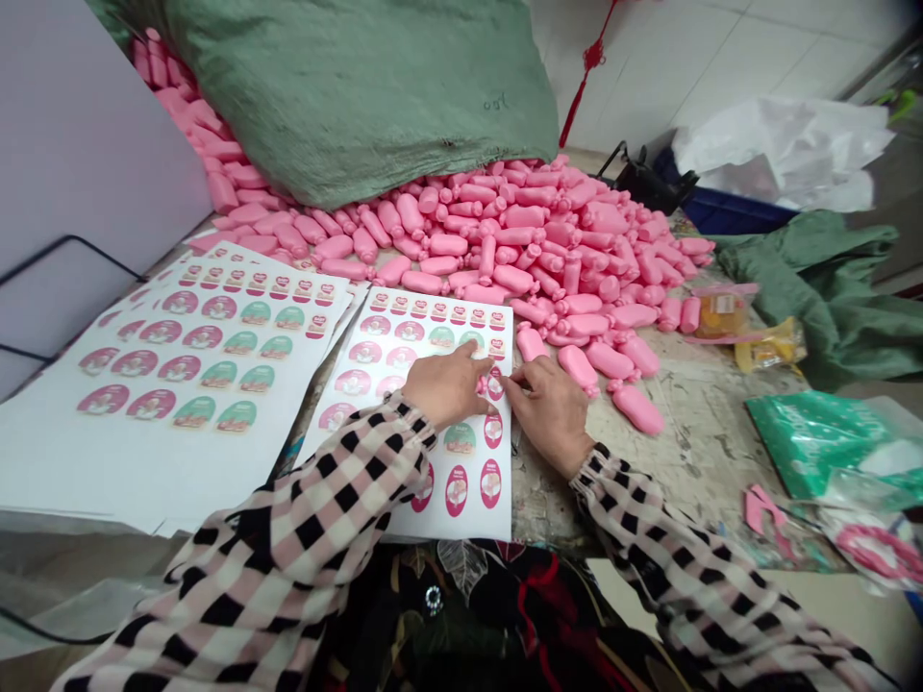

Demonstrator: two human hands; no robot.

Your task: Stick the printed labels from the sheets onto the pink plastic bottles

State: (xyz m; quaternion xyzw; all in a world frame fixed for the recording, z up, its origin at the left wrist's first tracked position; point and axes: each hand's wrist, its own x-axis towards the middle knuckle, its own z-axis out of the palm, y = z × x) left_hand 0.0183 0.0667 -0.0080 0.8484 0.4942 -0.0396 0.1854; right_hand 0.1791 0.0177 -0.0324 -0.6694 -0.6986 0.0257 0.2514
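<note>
Just right of centre, my left hand (451, 384) rests over a sheet of stickers (404, 332), its fingers curled round a small pink bottle (481, 384). Most of that bottle is hidden by the hand. My right hand (549, 408) comes in from the right, thumb and forefinger pinched at the edge of a pink oval sticker (494, 383). Whether the sticker has lifted off the sheet, I cannot tell. Below it on the same sheet are more pink ovals and a green rounded sticker (460, 439).
Behind the sheet lies a big heap of pink bottles (519, 231) beside a green woven sack (361, 86). More sticker sheets (144, 461) are stacked at left. To the right are a yellow packet (771, 346), a green package (814, 437) and pink-handled scissors (768, 514).
</note>
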